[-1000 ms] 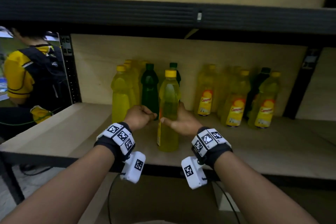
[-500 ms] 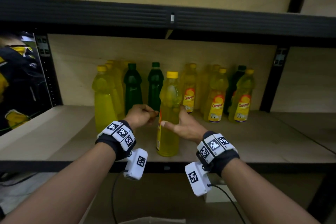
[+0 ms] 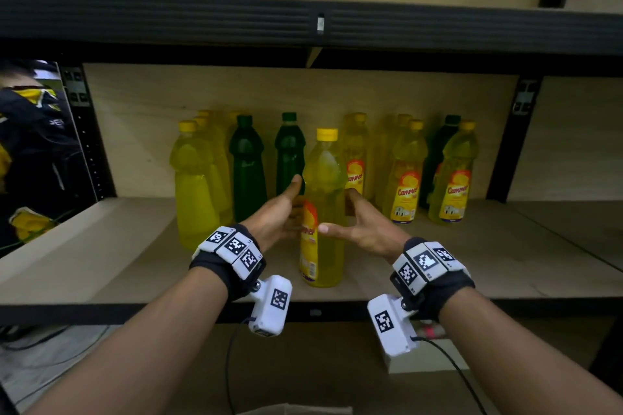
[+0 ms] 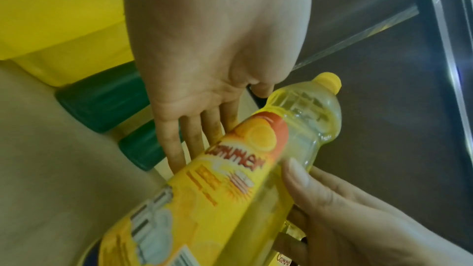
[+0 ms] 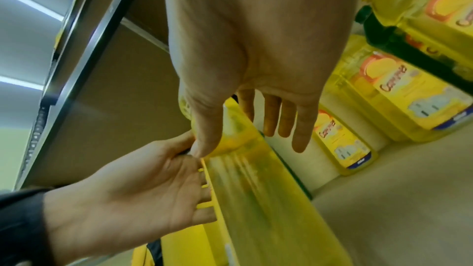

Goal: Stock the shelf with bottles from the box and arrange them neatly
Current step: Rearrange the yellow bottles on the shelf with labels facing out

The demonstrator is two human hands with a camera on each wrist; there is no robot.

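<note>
A yellow bottle with a yellow cap stands upright near the front edge of the wooden shelf, its label turned to the left. My left hand lies flat against its left side with straight fingers. My right hand flanks its right side, its thumb across the front and its fingers stretched out behind. In the left wrist view the bottle runs between both hands, its label blurred. In the right wrist view the bottle shows its plain back.
Behind stand a row of yellow bottles at left, two green bottles, and a labelled yellow group with a dark green one at right. A black beam runs overhead. Another person is at far left.
My left hand has uncurled from a fist and now lies flat against the bottle's left side. The right hand stays beside the bottle, which still stands in the same spot.
</note>
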